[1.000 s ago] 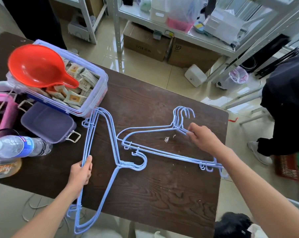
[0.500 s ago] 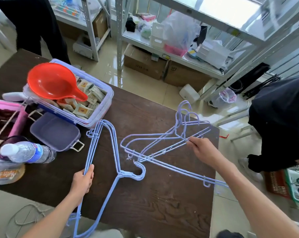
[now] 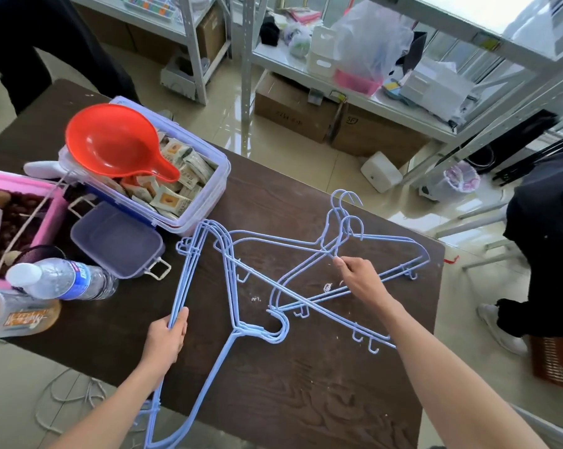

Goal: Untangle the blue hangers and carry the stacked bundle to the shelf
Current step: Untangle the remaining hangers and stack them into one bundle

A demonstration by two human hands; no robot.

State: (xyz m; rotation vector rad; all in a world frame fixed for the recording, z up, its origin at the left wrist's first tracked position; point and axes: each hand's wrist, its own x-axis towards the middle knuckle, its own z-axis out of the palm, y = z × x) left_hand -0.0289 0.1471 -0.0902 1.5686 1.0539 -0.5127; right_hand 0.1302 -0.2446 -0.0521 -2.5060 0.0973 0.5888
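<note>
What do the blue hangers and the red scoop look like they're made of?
Blue hangers: probably thin metal wire with a matte pale-blue coating, judging by the slim rods and tight hook bends. Red scoop: likely glossy moulded plastic, with a smooth one-piece bowl and handle.

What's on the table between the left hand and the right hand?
Head view: between the left hand and right hand lie the hooks of the left hanger stack, crossed by wires of the right hanger bunch, on the dark table.
</note>
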